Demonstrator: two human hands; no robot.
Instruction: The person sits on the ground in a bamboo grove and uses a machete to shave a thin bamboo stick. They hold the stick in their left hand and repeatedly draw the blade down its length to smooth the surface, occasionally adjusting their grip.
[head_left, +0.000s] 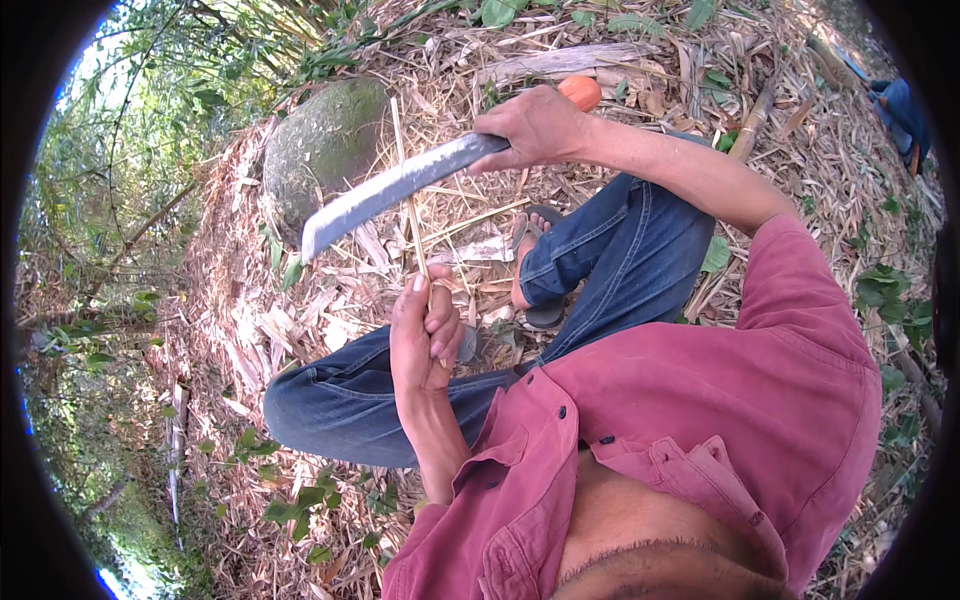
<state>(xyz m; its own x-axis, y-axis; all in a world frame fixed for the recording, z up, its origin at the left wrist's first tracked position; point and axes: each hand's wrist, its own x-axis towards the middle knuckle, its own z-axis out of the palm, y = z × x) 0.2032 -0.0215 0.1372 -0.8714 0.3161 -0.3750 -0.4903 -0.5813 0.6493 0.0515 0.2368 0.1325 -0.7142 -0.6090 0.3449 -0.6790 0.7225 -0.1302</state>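
Note:
My right hand (540, 125) is closed round a machete at the near end of its long grey blade (395, 192). The orange handle end (580, 93) sticks out behind the hand. Between thumb and fingers, my left hand (425, 330) grips a thin pale stick (417, 235) that points up and away from me. The blade crosses over the stick's middle part, hiding a short stretch of it; whether the two touch, I cannot tell. The blade's tip points to the lower left, past the stick.
A mossy boulder (325, 150) stands beyond the blade. Dry chips and split pieces cover the ground round my bent legs (625, 250) and sandalled foot (527, 255). A weathered wood slab (560, 62) lies farther off. Leafy growth (110, 170) lines the left; a blue item (905, 115) is at far right.

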